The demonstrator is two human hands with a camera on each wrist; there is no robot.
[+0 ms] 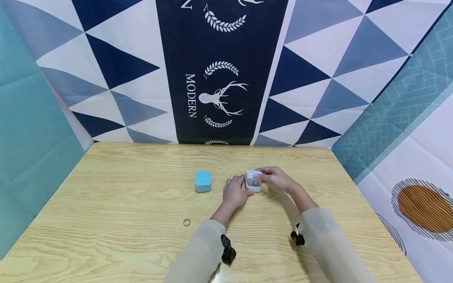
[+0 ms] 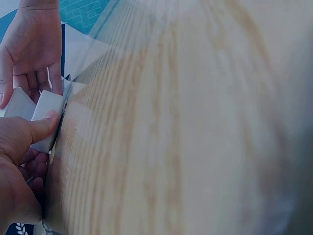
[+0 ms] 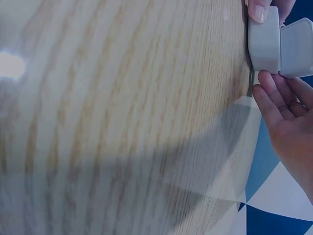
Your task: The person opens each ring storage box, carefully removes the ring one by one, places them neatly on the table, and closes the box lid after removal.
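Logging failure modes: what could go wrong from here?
1. Pinch: the right hand has its fingers at the open lid of the white box; a quick close might catch them.
2. Slip: the left hand holds the box; if its grip eases, a push on the lid could shift it.
3. Lost part: a small ring lies loose near the left sleeve, which might brush it away.

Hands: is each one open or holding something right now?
Left hand: closed, holding the white box.
Right hand: closed, holding that box by its open lid.
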